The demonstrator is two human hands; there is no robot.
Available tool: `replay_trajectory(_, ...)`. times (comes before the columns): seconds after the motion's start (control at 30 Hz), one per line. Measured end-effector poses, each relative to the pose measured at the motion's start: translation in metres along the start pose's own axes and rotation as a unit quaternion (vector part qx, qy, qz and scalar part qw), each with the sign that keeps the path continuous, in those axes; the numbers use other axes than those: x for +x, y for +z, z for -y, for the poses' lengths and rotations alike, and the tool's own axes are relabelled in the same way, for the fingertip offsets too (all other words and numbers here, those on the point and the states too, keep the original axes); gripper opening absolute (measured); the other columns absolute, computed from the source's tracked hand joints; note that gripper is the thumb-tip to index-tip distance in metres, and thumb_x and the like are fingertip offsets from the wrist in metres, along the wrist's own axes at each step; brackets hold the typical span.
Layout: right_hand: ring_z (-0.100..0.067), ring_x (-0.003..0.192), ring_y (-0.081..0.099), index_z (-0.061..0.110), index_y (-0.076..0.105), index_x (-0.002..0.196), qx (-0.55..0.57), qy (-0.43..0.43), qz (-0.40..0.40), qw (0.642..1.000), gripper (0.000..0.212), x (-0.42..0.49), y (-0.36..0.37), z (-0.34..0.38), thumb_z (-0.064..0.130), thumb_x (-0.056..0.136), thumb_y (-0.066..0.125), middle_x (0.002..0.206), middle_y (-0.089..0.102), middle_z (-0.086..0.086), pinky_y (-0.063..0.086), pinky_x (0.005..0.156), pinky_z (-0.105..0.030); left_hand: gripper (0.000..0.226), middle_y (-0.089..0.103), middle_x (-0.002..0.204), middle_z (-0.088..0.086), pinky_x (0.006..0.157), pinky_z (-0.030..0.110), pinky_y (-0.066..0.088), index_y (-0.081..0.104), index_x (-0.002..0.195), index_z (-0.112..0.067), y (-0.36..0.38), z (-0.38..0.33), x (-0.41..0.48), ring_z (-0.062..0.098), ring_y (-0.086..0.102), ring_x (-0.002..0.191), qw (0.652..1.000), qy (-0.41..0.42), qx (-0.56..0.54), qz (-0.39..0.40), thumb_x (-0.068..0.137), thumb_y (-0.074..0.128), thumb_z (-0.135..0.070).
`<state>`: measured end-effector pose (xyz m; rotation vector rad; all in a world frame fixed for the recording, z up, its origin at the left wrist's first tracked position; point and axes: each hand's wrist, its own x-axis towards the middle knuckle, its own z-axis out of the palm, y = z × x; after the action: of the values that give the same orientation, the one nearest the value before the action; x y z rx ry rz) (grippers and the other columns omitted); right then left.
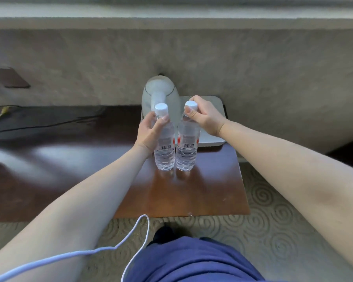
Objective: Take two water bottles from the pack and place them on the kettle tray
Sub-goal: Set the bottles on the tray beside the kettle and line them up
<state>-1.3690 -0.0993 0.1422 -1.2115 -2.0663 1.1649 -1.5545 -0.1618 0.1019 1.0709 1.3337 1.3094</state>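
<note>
Your two bare hands hold two clear water bottles side by side at the centre of the frame, both upright and close enough that their bodies appear to touch. Your left hand [151, 132] wraps the upper body of the left bottle [164, 147], thumb across its shoulder just under the white cap, fingers closed around the plastic. Your right hand [204, 117] pinches the neck and white cap of the right bottle [186, 148] from above, thumb on the near side, fingers curled over the far side.

Both bottles carry pale labels with barcodes facing you and a strip of red showing at the label edges. Their bases look to be on the glossy brown wooden table [181, 190] or just above it; you cannot tell from this angle whether they touch. They stand at the near edge of the white kettle tray [214, 139], which lies just behind them at centre right against the wall. A white kettle [161, 92] stands on the tray's left part, directly behind the left bottle's cap.

A white cord [130, 233] loops across the lower left of the frame, above the patterned carpet [273, 231].
</note>
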Motion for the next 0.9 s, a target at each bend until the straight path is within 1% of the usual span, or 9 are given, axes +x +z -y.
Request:
replay_trajectory(0.1,0.006,0.055,0.051,0.016,0.044,0.096,-0.02,0.003,-0.01,1.0,0.029,-0.001,0.014,-0.003,0.044,0.089,0.044,0.063,0.052,0.016,0.034,0.058,-0.019,0.032,0.067,0.096,-0.004,0.087,0.03,0.05,0.065,0.098,-0.028,-0.004,0.01,0.003,0.008,0.061,0.092,0.999,0.02,0.02,0.019,0.073,0.064,-0.048)
replay_trajectory(0.2,-0.011,0.055,0.042,0.01,0.045,0.1,-0.048,0.001,-0.019,0.999,0.036,-0.004,0.027,-0.006,0.044,0.088,0.042,0.063,0.05,0.001,0.035,0.057,-0.031,0.033,0.065,0.09,-0.012,0.084,0.023,0.048,0.063,0.097,-0.027,-0.01,0.024,0.004,-0.001,0.059,0.086,0.999,0.039,0.033,0.01,0.072,0.062,-0.049)
replay_trajectory(0.3,-0.029,0.068,0.051,-0.001,0.047,0.108,-0.062,-0.01,-0.031,0.998,0.045,-0.007,0.036,-0.008,0.04,0.089,0.043,0.082,0.061,-0.024,0.044,0.068,-0.046,0.04,0.063,0.093,-0.006,0.089,0.032,0.046,0.062,0.102,-0.02,-0.014,0.035,0.004,0.009,0.057,0.091,0.998,0.046,0.037,0.021,0.073,0.063,-0.048)
replay_trajectory(0.4,-0.036,0.075,0.057,-0.003,0.047,0.109,-0.07,-0.02,-0.037,0.997,0.048,-0.008,0.039,-0.006,0.04,0.09,0.043,0.089,0.063,-0.026,0.047,0.073,-0.052,0.03,0.062,0.092,-0.011,0.088,0.031,0.045,0.06,0.098,-0.03,-0.016,0.04,0.0,0.006,0.057,0.089,0.998,0.053,0.036,0.029,0.073,0.062,-0.048)
replay_trajectory(0.57,-0.032,0.085,0.061,0.001,0.047,0.111,-0.065,-0.039,-0.066,0.995,0.083,-0.017,0.048,-0.005,0.076,0.081,0.03,0.098,0.065,-0.018,0.049,0.076,-0.047,0.029,0.061,0.094,-0.021,0.086,0.018,0.045,0.056,0.101,-0.032,-0.023,0.045,-0.011,-0.005,0.057,0.089,0.993,0.072,0.048,0.077,0.076,0.062,-0.045)
replay_trajectory(0.63,-0.029,0.089,0.062,0.004,0.047,0.109,-0.051,-0.042,-0.101,0.993,0.077,-0.022,0.054,-0.006,0.075,0.082,0.031,0.101,0.065,-0.013,0.049,0.078,-0.046,0.028,0.061,0.097,-0.021,0.09,0.023,0.045,0.055,0.103,-0.037,-0.024,0.043,-0.014,-0.001,0.057,0.093,0.992,0.067,0.051,0.097,0.077,0.062,-0.045)
replay_trajectory(0.7,-0.025,0.089,0.061,0.003,0.048,0.109,-0.03,-0.039,-0.132,0.99,0.076,-0.027,0.061,-0.007,0.073,0.084,0.032,0.103,0.063,0.006,0.049,0.08,-0.044,0.029,0.061,0.1,-0.021,0.093,0.028,0.044,0.054,0.105,-0.04,-0.025,0.043,-0.014,0.002,0.057,0.097,0.99,0.056,0.056,0.114,0.078,0.061,-0.047)
replay_trajectory(0.8,-0.016,0.089,0.057,-0.001,0.05,0.112,-0.033,-0.028,-0.152,0.988,0.083,-0.035,0.072,-0.006,0.074,0.084,0.03,0.104,0.049,0.038,0.047,0.081,-0.038,0.029,0.06,0.102,-0.031,0.093,0.014,0.041,0.051,0.106,-0.048,-0.033,0.041,-0.013,-0.008,0.054,0.1,0.986,0.057,0.083,0.135,0.079,0.06,-0.05)
replay_trajectory(0.9,-0.013,0.092,0.055,-0.002,0.049,0.114,-0.044,-0.032,-0.155,0.986,0.082,-0.04,0.076,-0.006,0.072,0.086,0.029,0.107,0.045,0.042,0.046,0.084,-0.036,0.035,0.057,0.109,-0.03,0.094,0.009,0.039,0.048,0.111,-0.052,-0.04,0.037,-0.014,-0.011,0.052,0.105,0.979,0.047,0.111,0.164,0.078,0.061,-0.051)
